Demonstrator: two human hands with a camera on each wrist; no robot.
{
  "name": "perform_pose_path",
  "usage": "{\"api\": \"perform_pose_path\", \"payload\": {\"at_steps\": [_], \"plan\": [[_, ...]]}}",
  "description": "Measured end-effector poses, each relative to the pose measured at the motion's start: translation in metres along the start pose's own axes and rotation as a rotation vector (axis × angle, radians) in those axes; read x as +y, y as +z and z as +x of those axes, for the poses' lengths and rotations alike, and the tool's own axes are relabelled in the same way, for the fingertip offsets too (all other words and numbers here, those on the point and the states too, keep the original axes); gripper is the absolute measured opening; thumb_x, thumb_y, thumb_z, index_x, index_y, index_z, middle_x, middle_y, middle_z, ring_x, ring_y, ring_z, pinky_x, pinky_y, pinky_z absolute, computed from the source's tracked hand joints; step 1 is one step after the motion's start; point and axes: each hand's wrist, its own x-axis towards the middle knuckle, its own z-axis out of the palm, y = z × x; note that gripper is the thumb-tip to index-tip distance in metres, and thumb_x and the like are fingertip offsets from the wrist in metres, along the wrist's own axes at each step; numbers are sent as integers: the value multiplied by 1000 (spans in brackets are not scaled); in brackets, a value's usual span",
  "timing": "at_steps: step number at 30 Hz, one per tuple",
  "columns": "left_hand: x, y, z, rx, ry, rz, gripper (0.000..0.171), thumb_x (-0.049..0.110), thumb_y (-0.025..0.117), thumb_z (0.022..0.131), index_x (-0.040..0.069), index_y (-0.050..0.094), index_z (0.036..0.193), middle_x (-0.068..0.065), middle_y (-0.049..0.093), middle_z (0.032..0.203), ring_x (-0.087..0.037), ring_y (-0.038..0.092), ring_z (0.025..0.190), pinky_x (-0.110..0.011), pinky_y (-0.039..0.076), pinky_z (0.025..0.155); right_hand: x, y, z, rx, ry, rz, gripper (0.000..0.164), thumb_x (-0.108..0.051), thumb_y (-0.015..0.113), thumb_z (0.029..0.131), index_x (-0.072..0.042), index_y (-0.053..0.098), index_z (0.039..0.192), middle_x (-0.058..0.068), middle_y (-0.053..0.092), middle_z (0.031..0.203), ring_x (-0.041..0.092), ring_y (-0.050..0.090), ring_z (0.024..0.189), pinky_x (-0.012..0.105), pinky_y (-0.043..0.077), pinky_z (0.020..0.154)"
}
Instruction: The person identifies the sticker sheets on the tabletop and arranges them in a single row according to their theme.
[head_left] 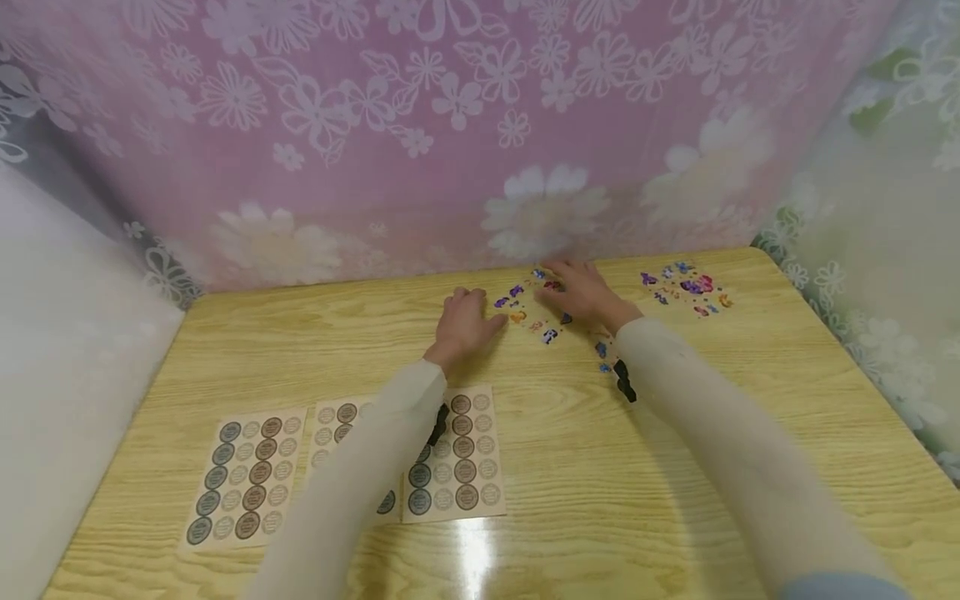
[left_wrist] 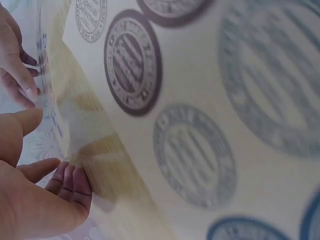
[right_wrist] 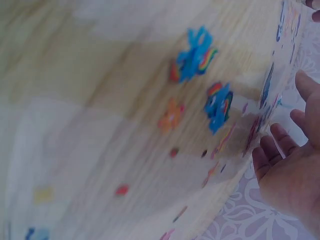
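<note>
My left hand (head_left: 463,327) rests at the near left side of a scatter of small colourful pony-like figures (head_left: 550,337) on the wooden table. Its fingers are loosely bent with nothing between them, as the left wrist view also shows. My right hand (head_left: 581,293) lies over the same scatter, fingers spread toward the back edge, covering some figures. In the right wrist view, blue figures with rainbow parts (right_wrist: 218,107) and an orange one (right_wrist: 171,116) lie below the right wrist. That hand's palm and bent fingers (right_wrist: 287,145) appear empty.
A second group of colourful figures (head_left: 697,286) lies at the back right. Three sheets of round printed labels (head_left: 243,479) lie at the front left, the middle one partly under my left sleeve. A pink floral curtain (head_left: 420,183) hangs along the table's back edge.
</note>
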Motion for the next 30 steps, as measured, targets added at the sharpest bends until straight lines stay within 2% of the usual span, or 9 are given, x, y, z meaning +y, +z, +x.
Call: {"api": "perform_pose_path", "payload": {"at_steps": [7, 11, 17, 22, 30], "plan": [[7, 5, 6, 61, -134, -89, 52, 40, 62, 92, 7, 55, 131, -10, 47, 123, -28, 42, 111, -43, 41, 89, -3, 1, 8, 6, 26, -41, 57, -39, 50, 99, -16, 35, 149, 22, 27, 148, 46, 18, 135, 65, 15, 103], [9, 9, 7, 110, -181, -85, 52, 41, 68, 88, 10, 57, 128, -9, 48, 121, -29, 43, 110, -44, 40, 89, -7, 3, 12, 6, 51, -52, 56, -40, 50, 99, -19, 35, 149, 21, 27, 148, 45, 19, 133, 65, 16, 101], [12, 14, 9, 145, -202, -67, 54, 44, 72, 83, 12, 59, 125, -9, 51, 120, -28, 44, 109, -43, 40, 90, -11, 2, 14, -27, 122, -69, 57, -42, 49, 99, -21, 34, 150, 21, 23, 148, 45, 18, 133, 63, 17, 100], [13, 16, 9, 149, -219, -61, 49, 43, 72, 83, 14, 61, 121, -7, 52, 117, -28, 44, 108, -44, 39, 91, -11, 2, 17, -47, 144, -57, 58, -43, 49, 98, -21, 34, 150, 22, 20, 149, 45, 18, 133, 63, 18, 100], [12, 15, 10, 129, -227, -57, 44, 44, 71, 84, 16, 64, 117, -7, 52, 117, -28, 44, 109, -46, 39, 91, -9, 4, 20, -8, 160, -29, 57, -43, 55, 95, -21, 39, 145, 21, 25, 146, 43, 22, 133, 63, 19, 99]]}}
